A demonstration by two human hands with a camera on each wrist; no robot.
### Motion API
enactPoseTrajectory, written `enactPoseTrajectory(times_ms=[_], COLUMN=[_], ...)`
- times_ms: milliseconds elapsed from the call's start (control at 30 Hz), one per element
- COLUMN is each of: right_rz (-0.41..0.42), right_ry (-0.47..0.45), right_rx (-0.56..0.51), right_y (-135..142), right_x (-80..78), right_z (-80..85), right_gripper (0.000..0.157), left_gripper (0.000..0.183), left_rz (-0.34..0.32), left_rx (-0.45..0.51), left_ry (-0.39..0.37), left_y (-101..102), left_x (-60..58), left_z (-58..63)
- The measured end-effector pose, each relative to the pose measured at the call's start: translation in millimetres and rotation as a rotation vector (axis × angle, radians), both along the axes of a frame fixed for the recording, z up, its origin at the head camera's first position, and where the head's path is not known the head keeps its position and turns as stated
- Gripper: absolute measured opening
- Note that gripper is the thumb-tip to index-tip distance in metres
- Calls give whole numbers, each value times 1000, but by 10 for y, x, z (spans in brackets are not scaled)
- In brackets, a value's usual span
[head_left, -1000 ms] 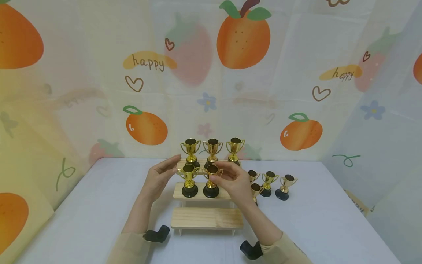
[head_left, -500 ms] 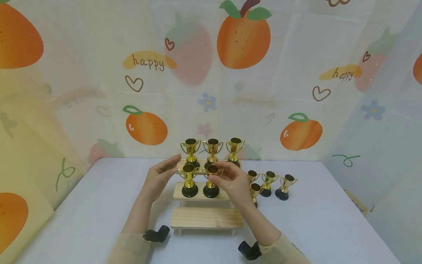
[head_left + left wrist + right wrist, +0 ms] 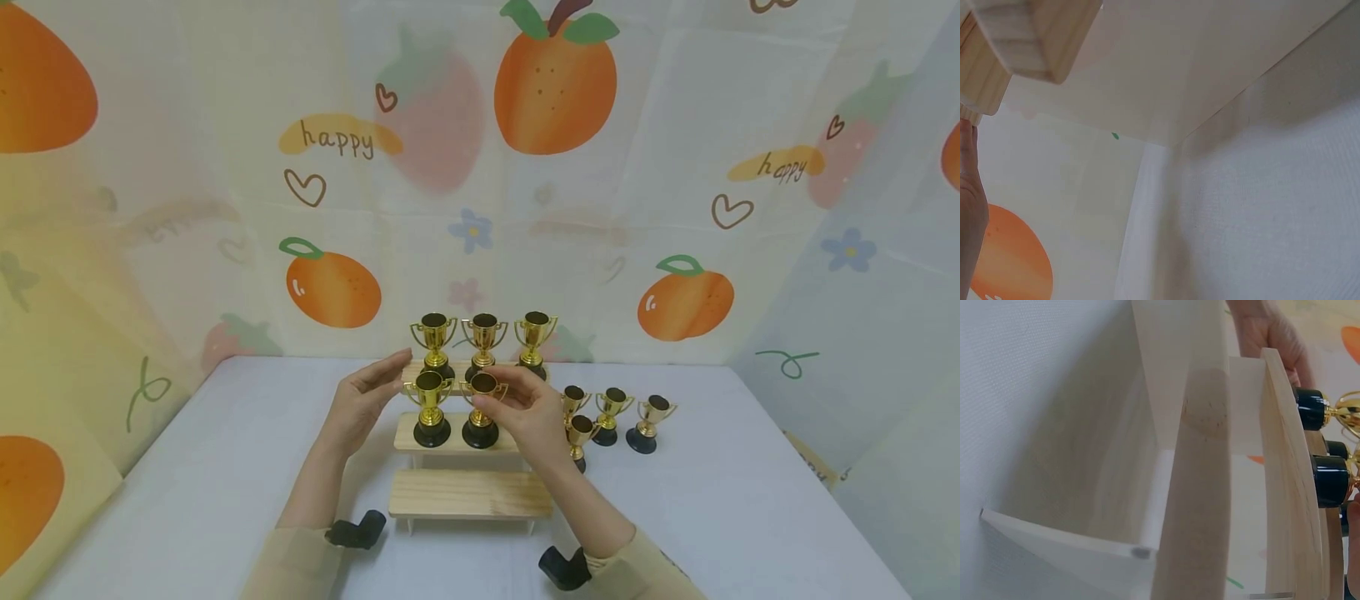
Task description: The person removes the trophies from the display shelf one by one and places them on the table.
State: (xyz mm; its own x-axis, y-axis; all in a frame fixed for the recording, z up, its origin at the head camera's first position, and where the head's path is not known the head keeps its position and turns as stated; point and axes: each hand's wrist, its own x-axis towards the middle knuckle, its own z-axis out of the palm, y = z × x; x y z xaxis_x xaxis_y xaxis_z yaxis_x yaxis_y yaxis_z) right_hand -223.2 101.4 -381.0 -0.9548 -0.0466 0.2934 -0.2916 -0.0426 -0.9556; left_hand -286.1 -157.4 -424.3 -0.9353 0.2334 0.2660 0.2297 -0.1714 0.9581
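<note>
The right hand [image 3: 534, 417] pinches a trophy [image 3: 481, 431] that stands upright on the middle tier of the stand [image 3: 450, 493], while the left hand [image 3: 363, 406], fingers loosely extended, is at the stand's left end; whether it touches anything I can't tell. Setting this trophy in line looks like the step in hand. The next move seems to call for a gentle release, clear of the handles; four more trophies [image 3: 609, 407] stand on the counter [image 3: 675, 517], right of the stand.
</note>
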Motion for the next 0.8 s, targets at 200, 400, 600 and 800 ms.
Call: enactPoseTrajectory(times_ms=[200, 400, 600, 800], right_rz=[-3, -3, -8, -21], right_ry=[7, 3, -6, -12], right_rx=[1, -3, -6, -2], right_y=[-3, -16, -24, -32], right_x=[13, 20, 20, 26], right_z=[9, 13, 12, 14], right_gripper=[41, 39, 38, 37], left_gripper=[54, 53, 53, 53], left_rz=[-8, -6, 3, 6], left_rx=[0, -2, -13, -10], left_ry=[5, 4, -1, -14], left_y=[-10, -12, -6, -6], left_x=[-12, -13, -7, -6], left_z=[-11, -15, 4, 5])
